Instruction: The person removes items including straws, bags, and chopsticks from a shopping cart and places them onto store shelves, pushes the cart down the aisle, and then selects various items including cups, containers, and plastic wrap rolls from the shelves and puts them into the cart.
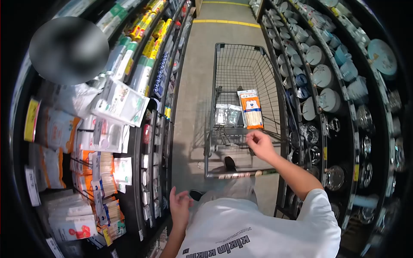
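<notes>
My right hand (260,146) is over the near part of a metal wire shopping cart (228,64), its fingers loosely curled, with a gap at the thumb and nothing visible in them. Just beyond the fingertips lies an orange and white packet of thin wooden sticks (251,109), apparently skewers or chopsticks. Left of it are clear and silvery small packets (227,115), whose contents I cannot make out. My left hand (180,204) hangs low beside the left shelves, fingers apart, holding nothing.
Left shelves carry bagged goods, hanging stick packets (103,172), white packs (122,101) and yellow boxed rolls (148,41). Bowls and plates (322,75) fill the right shelves, with glassware (334,177) lower down. The concrete aisle (193,64) runs ahead to yellow floor lines (228,21).
</notes>
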Action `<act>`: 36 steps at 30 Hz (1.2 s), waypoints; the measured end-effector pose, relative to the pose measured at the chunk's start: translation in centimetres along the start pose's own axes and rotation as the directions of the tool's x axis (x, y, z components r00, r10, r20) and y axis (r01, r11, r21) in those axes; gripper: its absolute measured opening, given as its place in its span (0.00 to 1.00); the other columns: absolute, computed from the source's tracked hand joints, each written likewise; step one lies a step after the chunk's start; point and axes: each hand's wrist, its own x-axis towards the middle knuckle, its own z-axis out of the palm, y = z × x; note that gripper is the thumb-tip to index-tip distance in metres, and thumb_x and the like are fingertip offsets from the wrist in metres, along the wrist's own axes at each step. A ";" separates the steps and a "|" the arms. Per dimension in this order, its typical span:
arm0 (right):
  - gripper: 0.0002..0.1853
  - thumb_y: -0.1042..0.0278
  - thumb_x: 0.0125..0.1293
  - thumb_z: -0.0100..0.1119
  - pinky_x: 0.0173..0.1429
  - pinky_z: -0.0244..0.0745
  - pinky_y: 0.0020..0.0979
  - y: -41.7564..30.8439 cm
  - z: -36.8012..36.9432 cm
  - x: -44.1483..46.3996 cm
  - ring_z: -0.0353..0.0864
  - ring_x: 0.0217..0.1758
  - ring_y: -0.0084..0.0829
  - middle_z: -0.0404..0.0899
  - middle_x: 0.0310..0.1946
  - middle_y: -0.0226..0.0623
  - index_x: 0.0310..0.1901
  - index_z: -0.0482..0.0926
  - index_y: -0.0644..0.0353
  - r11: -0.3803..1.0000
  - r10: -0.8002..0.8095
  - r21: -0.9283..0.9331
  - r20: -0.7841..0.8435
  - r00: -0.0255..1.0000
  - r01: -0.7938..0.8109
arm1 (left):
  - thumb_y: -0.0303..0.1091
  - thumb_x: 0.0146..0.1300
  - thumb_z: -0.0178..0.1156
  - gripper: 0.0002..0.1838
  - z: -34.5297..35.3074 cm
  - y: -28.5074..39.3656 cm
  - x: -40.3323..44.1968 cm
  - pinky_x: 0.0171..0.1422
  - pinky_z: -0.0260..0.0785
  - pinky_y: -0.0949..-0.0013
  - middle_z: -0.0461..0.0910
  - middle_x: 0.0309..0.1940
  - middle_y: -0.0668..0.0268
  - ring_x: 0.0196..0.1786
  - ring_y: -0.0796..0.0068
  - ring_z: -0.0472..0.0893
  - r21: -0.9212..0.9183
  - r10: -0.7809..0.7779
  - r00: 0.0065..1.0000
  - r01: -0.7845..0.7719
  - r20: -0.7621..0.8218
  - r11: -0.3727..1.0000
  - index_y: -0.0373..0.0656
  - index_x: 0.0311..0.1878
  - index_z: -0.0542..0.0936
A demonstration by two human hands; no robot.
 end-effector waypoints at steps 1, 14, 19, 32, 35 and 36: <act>0.11 0.66 0.65 0.66 0.38 0.76 0.25 3.0 -1.0 3.4 0.80 0.31 0.19 0.84 0.30 0.33 0.44 0.82 0.65 0.998 0.051 -0.040 0.003 0.999 -0.051 | 0.23 0.70 0.56 0.37 1.8 -0.3 0.9 0.50 0.77 0.71 0.76 0.56 0.56 0.47 0.73 0.81 0.064 0.031 0.999 -0.030 -0.022 0.998 0.36 0.78 0.51; 0.43 0.51 0.61 0.70 0.75 0.64 0.49 34.1 9.5 36.8 0.65 0.72 0.56 0.66 0.67 0.58 0.72 0.61 0.64 0.685 0.176 -0.728 0.130 0.976 -0.027 | 0.24 0.59 0.66 0.24 15.2 -0.9 8.4 0.52 0.76 0.66 0.84 0.45 0.53 0.41 0.64 0.86 0.686 0.176 0.950 0.052 -0.258 0.726 0.32 0.60 0.75; 0.37 0.38 0.62 0.65 0.70 0.65 0.55 34.7 13.0 40.5 0.69 0.66 0.53 0.72 0.61 0.50 0.67 0.70 0.52 0.505 0.230 -0.863 0.151 0.961 0.015 | 0.27 0.60 0.66 0.21 16.7 2.9 10.5 0.39 0.73 0.63 0.82 0.38 0.56 0.36 0.61 0.82 0.750 0.129 0.981 0.026 -0.147 0.661 0.34 0.57 0.77; 0.18 0.54 0.72 0.52 0.54 0.70 0.54 47.1 9.4 44.0 0.78 0.48 0.62 0.81 0.40 0.56 0.44 0.79 0.64 0.709 -0.108 -0.687 0.120 0.987 0.161 | 0.21 0.56 0.65 0.25 15.5 2.7 11.3 0.49 0.80 0.64 0.84 0.49 0.49 0.46 0.56 0.87 0.639 0.138 0.984 -0.035 -0.113 0.768 0.33 0.60 0.76; 0.21 0.53 0.77 0.47 0.54 0.68 0.53 47.8 8.5 45.7 0.76 0.53 0.65 0.82 0.44 0.59 0.48 0.79 0.66 0.686 0.026 -0.707 0.259 0.966 0.171 | 0.21 0.57 0.64 0.26 15.7 2.3 11.2 0.50 0.80 0.63 0.83 0.50 0.50 0.47 0.53 0.86 0.597 0.175 0.978 -0.072 -0.115 0.799 0.33 0.61 0.74; 0.21 0.54 0.78 0.45 0.56 0.69 0.52 48.0 8.7 45.8 0.76 0.53 0.64 0.82 0.45 0.59 0.49 0.79 0.65 0.728 -0.075 -0.647 0.254 0.964 0.226 | 0.21 0.57 0.64 0.26 15.8 2.2 11.2 0.48 0.80 0.63 0.83 0.50 0.51 0.46 0.53 0.86 0.588 0.181 0.975 -0.071 -0.130 0.806 0.35 0.61 0.75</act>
